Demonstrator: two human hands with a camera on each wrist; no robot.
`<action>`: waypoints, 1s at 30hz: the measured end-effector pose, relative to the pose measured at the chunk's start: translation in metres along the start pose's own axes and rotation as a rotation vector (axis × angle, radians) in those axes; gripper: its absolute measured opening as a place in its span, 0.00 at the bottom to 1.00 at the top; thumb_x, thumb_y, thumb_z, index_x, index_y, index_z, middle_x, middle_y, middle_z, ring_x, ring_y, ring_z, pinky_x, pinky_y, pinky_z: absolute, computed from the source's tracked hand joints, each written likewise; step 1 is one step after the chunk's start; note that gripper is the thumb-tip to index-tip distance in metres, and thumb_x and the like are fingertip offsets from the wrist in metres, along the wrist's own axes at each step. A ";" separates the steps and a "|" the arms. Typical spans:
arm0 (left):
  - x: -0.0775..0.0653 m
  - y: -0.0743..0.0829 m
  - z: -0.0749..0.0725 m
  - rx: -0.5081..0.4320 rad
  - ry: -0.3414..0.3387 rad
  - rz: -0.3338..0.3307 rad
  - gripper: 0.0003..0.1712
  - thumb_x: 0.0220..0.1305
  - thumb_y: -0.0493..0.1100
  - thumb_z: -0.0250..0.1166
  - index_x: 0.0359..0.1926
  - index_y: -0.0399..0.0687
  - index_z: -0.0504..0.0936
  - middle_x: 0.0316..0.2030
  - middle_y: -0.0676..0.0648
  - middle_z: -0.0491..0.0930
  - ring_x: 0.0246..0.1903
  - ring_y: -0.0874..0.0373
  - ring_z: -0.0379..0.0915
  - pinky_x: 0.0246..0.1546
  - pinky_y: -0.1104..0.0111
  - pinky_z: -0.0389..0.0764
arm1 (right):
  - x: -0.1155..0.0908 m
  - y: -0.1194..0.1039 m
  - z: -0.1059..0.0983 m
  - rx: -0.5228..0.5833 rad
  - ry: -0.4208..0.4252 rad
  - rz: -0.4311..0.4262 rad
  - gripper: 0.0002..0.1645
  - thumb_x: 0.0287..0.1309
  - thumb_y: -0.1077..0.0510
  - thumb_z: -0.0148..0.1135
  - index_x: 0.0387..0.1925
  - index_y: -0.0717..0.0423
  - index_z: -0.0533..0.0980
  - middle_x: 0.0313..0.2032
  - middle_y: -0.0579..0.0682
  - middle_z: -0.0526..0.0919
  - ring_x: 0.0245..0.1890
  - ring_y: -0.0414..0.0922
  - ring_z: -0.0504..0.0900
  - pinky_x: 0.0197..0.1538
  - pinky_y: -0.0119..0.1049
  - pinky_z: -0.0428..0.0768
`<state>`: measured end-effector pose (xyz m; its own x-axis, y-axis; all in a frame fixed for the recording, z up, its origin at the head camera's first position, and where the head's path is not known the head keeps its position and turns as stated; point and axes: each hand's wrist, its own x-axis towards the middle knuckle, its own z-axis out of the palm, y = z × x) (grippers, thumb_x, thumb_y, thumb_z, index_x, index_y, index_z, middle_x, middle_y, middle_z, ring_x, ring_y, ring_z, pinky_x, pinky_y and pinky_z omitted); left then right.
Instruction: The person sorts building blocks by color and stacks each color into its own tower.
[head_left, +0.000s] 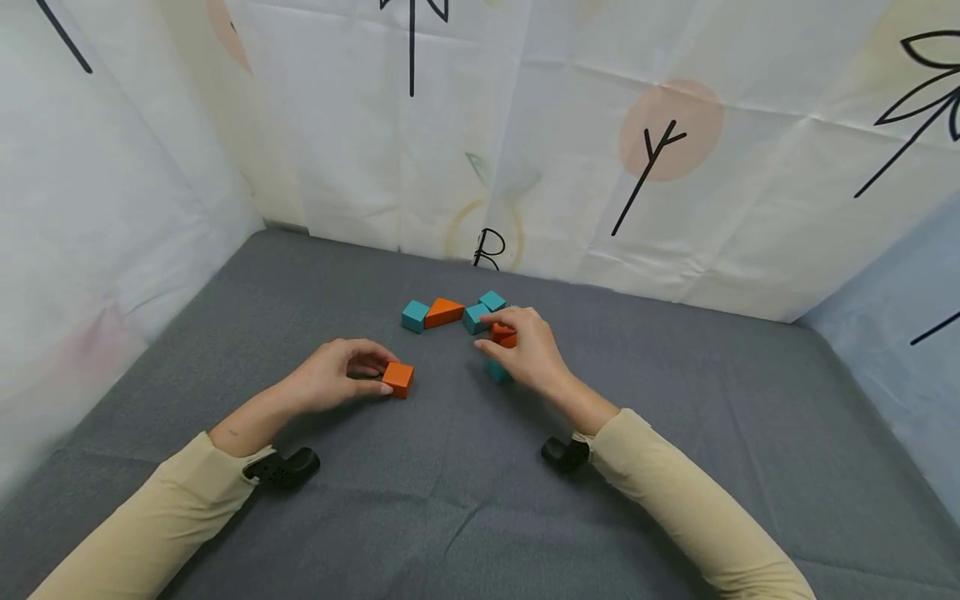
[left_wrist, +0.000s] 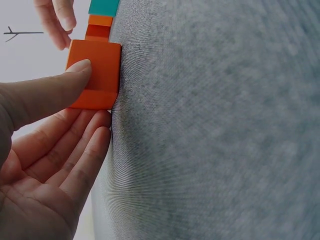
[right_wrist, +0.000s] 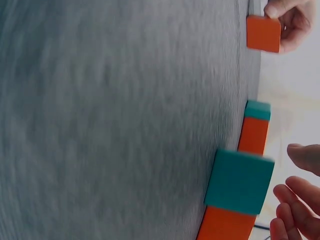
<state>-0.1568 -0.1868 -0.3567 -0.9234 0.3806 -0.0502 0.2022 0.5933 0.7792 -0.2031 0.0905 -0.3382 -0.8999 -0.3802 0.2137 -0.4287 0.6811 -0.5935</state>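
My left hand (head_left: 326,379) holds an orange cube (head_left: 398,378) on the grey cloth, its thumb pressed against one face and the fingertips at the opposite side. To the right, my right hand (head_left: 534,354) hovers over a group of blocks, thumb and fingers spread apart with nothing between them. Below it are an orange block (head_left: 504,332), partly covered by the fingers, and a teal cube (head_left: 498,372). In the right wrist view, the fingertips are just beside a teal cube (right_wrist: 239,181). Two more teal cubes, one nearer (head_left: 476,319) and one farther (head_left: 492,300), sit just past the fingertips.
Behind the hands, an orange triangular block (head_left: 444,312) lies against a teal cube (head_left: 415,316). A white patterned curtain (head_left: 555,167) closes off the back of the cloth-covered table (head_left: 465,517), with more fabric at both sides.
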 end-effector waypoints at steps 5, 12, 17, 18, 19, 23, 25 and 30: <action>-0.001 0.002 0.000 -0.006 0.001 0.002 0.23 0.58 0.38 0.69 0.53 0.34 0.78 0.51 0.36 0.79 0.50 0.45 0.77 0.53 0.58 0.79 | 0.004 0.007 -0.006 -0.040 -0.022 0.042 0.25 0.58 0.55 0.67 0.55 0.60 0.78 0.55 0.57 0.79 0.57 0.54 0.71 0.55 0.50 0.75; -0.001 0.001 0.000 -0.001 0.001 0.002 0.23 0.58 0.38 0.69 0.54 0.33 0.77 0.51 0.36 0.78 0.50 0.45 0.77 0.53 0.58 0.79 | 0.008 0.016 -0.012 -0.087 -0.023 0.073 0.22 0.59 0.57 0.66 0.54 0.61 0.78 0.56 0.58 0.78 0.57 0.57 0.71 0.57 0.51 0.73; 0.000 -0.001 0.000 -0.001 -0.001 -0.015 0.23 0.58 0.38 0.69 0.54 0.34 0.77 0.52 0.36 0.78 0.51 0.45 0.77 0.54 0.58 0.79 | 0.010 0.022 -0.014 -0.088 -0.008 0.070 0.20 0.59 0.58 0.66 0.51 0.62 0.80 0.55 0.59 0.79 0.56 0.57 0.71 0.58 0.52 0.73; 0.000 -0.001 0.000 0.000 -0.001 -0.018 0.23 0.58 0.38 0.69 0.54 0.35 0.77 0.52 0.36 0.78 0.51 0.45 0.77 0.54 0.58 0.79 | 0.010 0.023 -0.014 -0.090 -0.010 0.066 0.20 0.58 0.58 0.66 0.51 0.62 0.80 0.54 0.59 0.79 0.56 0.58 0.71 0.58 0.52 0.73; -0.001 -0.001 0.000 -0.002 0.000 -0.021 0.23 0.58 0.37 0.69 0.54 0.35 0.77 0.52 0.36 0.78 0.51 0.45 0.77 0.54 0.58 0.79 | 0.011 0.024 -0.015 -0.096 -0.017 0.062 0.20 0.58 0.58 0.66 0.51 0.62 0.80 0.54 0.59 0.79 0.56 0.58 0.71 0.58 0.52 0.73; -0.001 0.000 0.000 -0.002 0.000 -0.004 0.23 0.58 0.38 0.69 0.54 0.34 0.77 0.52 0.36 0.78 0.51 0.45 0.77 0.54 0.56 0.79 | 0.016 0.024 -0.016 -0.107 -0.062 0.080 0.22 0.58 0.55 0.67 0.52 0.62 0.80 0.55 0.60 0.79 0.58 0.58 0.71 0.61 0.52 0.71; -0.001 0.000 0.000 -0.005 0.000 0.004 0.24 0.59 0.40 0.69 0.54 0.34 0.77 0.51 0.36 0.79 0.51 0.45 0.77 0.53 0.55 0.79 | 0.019 0.023 -0.018 -0.104 -0.094 0.108 0.22 0.58 0.55 0.66 0.53 0.61 0.79 0.55 0.59 0.79 0.59 0.58 0.71 0.61 0.52 0.71; -0.002 0.000 0.000 -0.003 0.002 0.002 0.24 0.59 0.41 0.69 0.54 0.35 0.77 0.51 0.37 0.79 0.51 0.45 0.77 0.53 0.55 0.79 | 0.027 0.020 -0.020 -0.094 -0.157 0.191 0.22 0.58 0.55 0.67 0.53 0.59 0.80 0.55 0.58 0.79 0.56 0.55 0.74 0.56 0.48 0.77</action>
<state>-0.1553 -0.1873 -0.3565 -0.9237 0.3802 -0.0470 0.2033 0.5905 0.7810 -0.2376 0.1067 -0.3289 -0.9449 -0.3264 -0.0228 -0.2643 0.8025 -0.5350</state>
